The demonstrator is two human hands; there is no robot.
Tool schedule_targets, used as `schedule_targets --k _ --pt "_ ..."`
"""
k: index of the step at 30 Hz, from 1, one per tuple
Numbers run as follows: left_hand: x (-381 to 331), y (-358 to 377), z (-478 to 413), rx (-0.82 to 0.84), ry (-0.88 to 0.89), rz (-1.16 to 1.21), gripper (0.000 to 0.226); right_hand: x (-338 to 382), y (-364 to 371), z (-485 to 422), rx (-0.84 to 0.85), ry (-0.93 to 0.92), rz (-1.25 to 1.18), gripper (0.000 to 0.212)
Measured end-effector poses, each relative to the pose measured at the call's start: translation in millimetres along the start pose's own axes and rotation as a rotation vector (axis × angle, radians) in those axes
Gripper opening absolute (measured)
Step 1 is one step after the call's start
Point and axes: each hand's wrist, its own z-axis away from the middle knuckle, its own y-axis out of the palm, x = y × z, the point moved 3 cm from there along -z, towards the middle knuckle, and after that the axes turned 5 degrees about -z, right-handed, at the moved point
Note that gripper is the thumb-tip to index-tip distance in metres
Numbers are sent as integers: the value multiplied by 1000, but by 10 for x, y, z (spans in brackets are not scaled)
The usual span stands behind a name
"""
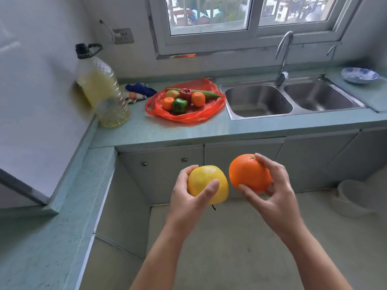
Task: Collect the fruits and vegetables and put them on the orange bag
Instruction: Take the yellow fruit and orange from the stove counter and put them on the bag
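Note:
My left hand (189,200) holds a yellow apple (206,181), stem pointing down. My right hand (276,191) holds an orange (247,172). Both hang in the air in front of the cabinets, well short of the counter. The orange bag (201,116) lies flat on the counter left of the sink. On it rest a green pepper (179,105), a red pepper (186,94), two oranges (198,99), a yellowish fruit (171,94) and a long green vegetable (209,93).
A large oil bottle (100,88) stands in the counter corner, with a folded cloth (138,91) beside it. A double steel sink (289,101) with a faucet (282,57) is right of the bag. A blue-white bowl (359,74) sits far right. A pale bin (354,195) stands on the floor.

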Motion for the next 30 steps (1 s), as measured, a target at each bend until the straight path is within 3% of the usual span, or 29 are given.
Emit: schedule_targets --k 13,18,22,30 --pt "350 -227 -1543 -53 -108 31 71 -696 589 -1272 40 102 -9 63" --pt "424 -545 -2459 -85 -120 24 86 -798 1147 -2095 70 97 35 63" --pt "436 -843 -3103 -129 -114 -3 80 -734 1683 -2684 150 42 51 65" --pt "542 -911 -3784 -62 -161 -90 82 -1150 1989 -3201 126 140 84 65"
